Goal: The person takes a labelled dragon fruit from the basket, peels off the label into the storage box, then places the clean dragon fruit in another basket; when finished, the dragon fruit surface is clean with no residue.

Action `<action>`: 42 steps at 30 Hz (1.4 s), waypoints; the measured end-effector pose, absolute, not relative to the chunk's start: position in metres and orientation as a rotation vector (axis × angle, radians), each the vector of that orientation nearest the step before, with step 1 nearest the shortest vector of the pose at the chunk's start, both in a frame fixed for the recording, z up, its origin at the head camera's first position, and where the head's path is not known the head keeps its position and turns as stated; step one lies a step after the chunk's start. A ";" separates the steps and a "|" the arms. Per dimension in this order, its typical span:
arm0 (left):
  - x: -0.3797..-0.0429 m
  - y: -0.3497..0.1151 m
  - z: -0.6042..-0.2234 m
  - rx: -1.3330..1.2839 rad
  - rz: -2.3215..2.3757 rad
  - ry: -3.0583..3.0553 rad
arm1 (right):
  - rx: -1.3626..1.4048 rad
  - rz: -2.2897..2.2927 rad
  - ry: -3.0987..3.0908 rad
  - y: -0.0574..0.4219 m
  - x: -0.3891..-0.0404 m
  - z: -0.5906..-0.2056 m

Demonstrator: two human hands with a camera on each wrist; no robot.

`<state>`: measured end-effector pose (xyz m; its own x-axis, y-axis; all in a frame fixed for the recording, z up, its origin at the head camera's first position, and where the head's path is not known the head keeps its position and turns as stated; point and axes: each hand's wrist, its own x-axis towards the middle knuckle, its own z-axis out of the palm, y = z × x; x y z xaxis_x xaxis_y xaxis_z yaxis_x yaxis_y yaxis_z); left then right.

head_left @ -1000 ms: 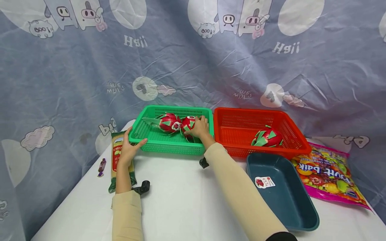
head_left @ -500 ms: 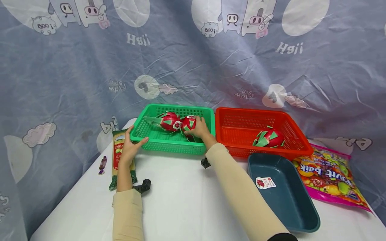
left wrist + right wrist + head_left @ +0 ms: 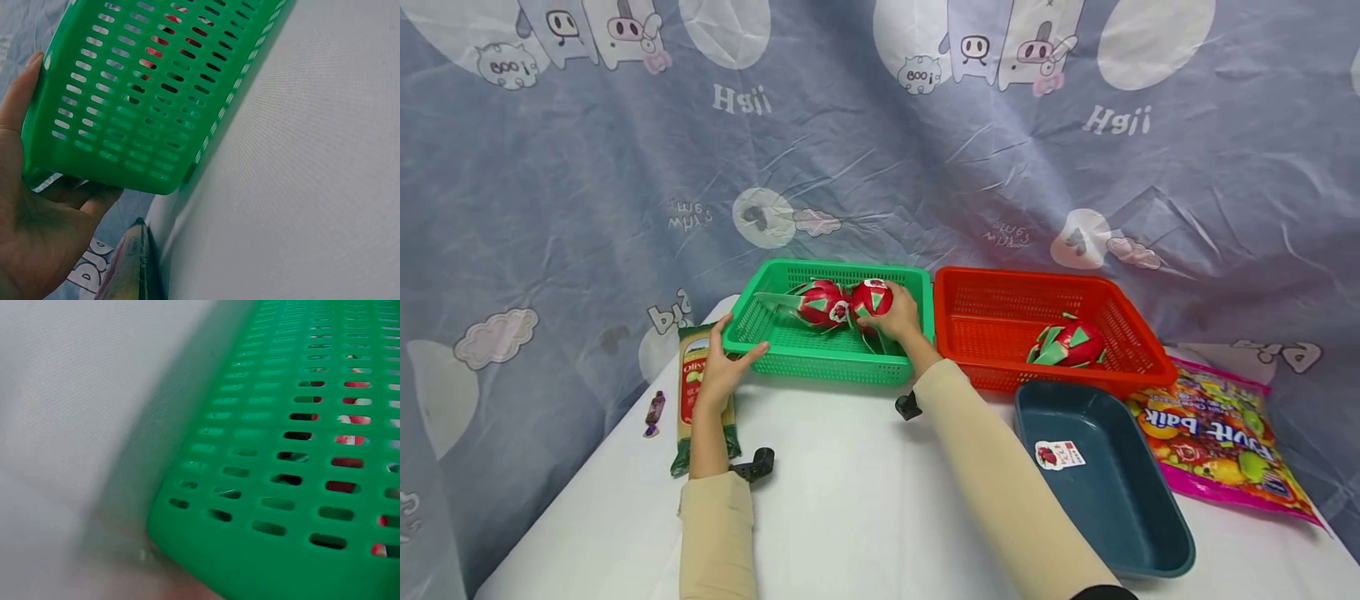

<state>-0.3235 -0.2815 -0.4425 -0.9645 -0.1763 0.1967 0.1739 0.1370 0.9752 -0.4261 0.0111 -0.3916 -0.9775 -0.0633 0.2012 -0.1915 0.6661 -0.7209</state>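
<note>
In the head view my right hand point(image 3: 898, 317) grips a red dragon fruit point(image 3: 871, 298) with green scales and a white sticker, at the right end of the green basket point(image 3: 820, 360). Beside it to the left lies another dragon fruit point(image 3: 822, 304) with a sticker, near a clear greenish wedge-shaped piece point(image 3: 777, 300). My left hand point(image 3: 722, 371) holds the basket's front left corner. In the left wrist view the thumb of the left hand point(image 3: 37, 237) lies along the rim. The right wrist view shows the perforated basket wall point(image 3: 294, 487); that hand is hidden there.
A red basket point(image 3: 985, 367) holding one dragon fruit point(image 3: 1067, 343) adjoins on the right. Before it sits a dark blue tray point(image 3: 1112, 500) with a sticker card point(image 3: 1060, 455). A candy bag point(image 3: 1217, 433) lies far right; a green-gold packet point(image 3: 688, 408) and wrapped candy point(image 3: 654, 414) lie left.
The dragon fruit in my right hand has risen slightly and turned, so more of it and its sticker shows. My left hand stays at the basket corner.
</note>
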 end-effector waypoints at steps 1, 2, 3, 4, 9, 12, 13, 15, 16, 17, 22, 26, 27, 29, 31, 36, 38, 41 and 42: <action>-0.323 -0.281 -0.443 0.000 -1.910 -2.147 | 0.202 1.215 -2.693 0.011 -0.425 -0.390; -0.322 -0.281 -0.443 0.004 -1.911 -2.145 | 0.193 1.232 -2.658 0.012 -0.425 -0.389; -0.322 -0.280 -0.443 0.011 -1.907 -2.148 | 0.188 1.251 -2.622 0.012 -0.424 -0.387; -0.321 -0.280 -0.442 0.018 -1.907 -2.150 | 0.186 1.267 -2.582 0.013 -0.422 -0.384; -0.316 -0.276 -0.435 0.032 -1.911 -2.175 | 0.204 1.316 -2.379 0.017 -0.415 -0.365; -0.310 -0.274 -0.428 0.026 -1.937 -2.174 | 0.237 1.322 -2.311 0.021 -0.403 -0.348; -0.307 -0.274 -0.426 0.024 -1.937 -2.176 | 0.256 1.335 -2.294 0.022 -0.397 -0.341; -0.303 -0.274 -0.422 0.023 -1.933 -2.174 | 0.304 1.357 -2.260 0.025 -0.382 -0.327; -0.302 -0.274 -0.421 0.021 -1.932 -2.172 | 0.336 1.375 -2.241 0.027 -0.373 -0.319; -0.301 -0.275 -0.421 0.024 -1.929 -2.171 | 0.370 1.390 -2.223 0.029 -0.362 -0.311; -0.309 -0.279 -0.432 0.042 -1.940 -2.144 | 0.598 1.410 -2.144 0.049 -0.299 -0.278; -0.315 -0.279 -0.443 0.037 -1.941 -2.126 | 0.765 1.361 -2.169 0.071 -0.238 -0.257; -0.314 -0.277 -0.442 0.032 -1.946 -2.123 | 0.799 1.342 -2.187 0.077 -0.223 -0.252; -0.310 -0.273 -0.439 0.024 -1.965 -2.114 | 0.842 1.327 -2.245 0.089 -0.194 -0.246; -0.305 -0.270 -0.435 0.027 -1.971 -2.123 | 0.875 1.327 -2.305 0.101 -0.171 -0.246; -0.298 -0.267 -0.428 0.042 -1.954 -2.167 | 0.931 1.382 -2.460 0.138 -0.147 -0.277; -0.301 -0.268 -0.428 0.052 -1.950 -2.175 | 0.929 1.349 -2.533 0.151 -0.143 -0.297; -0.307 -0.270 -0.432 0.074 -1.936 -2.184 | 0.908 1.250 -2.621 0.164 -0.137 -0.328; -0.310 -0.271 -0.434 0.080 -1.931 -2.183 | 0.897 1.219 -2.644 0.165 -0.135 -0.337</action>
